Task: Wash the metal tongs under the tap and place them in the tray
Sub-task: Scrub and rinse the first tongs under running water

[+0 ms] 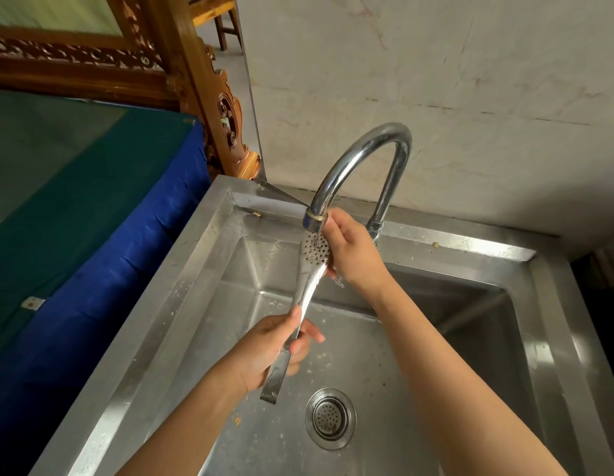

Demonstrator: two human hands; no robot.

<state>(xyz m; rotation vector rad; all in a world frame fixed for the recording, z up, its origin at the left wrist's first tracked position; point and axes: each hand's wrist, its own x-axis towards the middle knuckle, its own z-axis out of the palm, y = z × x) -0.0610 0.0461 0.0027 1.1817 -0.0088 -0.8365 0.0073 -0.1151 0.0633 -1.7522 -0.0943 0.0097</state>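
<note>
Here, near the middle of the frame, a pair of long shiny metal tongs with perforated spoon-shaped ends [304, 297] is held slantwise over a stainless-steel sink basin [202, 269], the perforated ends up just under the spout of a curved chrome gooseneck tap [360, 159], and the closed handle end pointing down toward the lower centre. The left hand [274, 352] is wrapped round the lower part of the handle, fingers curled shut on it with the thumb lying along the metal. The right hand [350, 249], a little above and right of centre, is closed around the perforated end, fingers behind it and the thumb side toward the spout; its fingertips are hidden behind the metal. Whether water is running from the spout cannot be made out clearly.

Below the tongs, at lower centre, a round perforated metal drain strainer [330, 419] sits in the basin floor, which is dotted with small crumbs. At the left of the frame a blue cloth with a dark green top [92, 218] lies beside the sink, and a carved brown wooden frame [209, 97] stands at upper left against a pale wall [436, 63].
</note>
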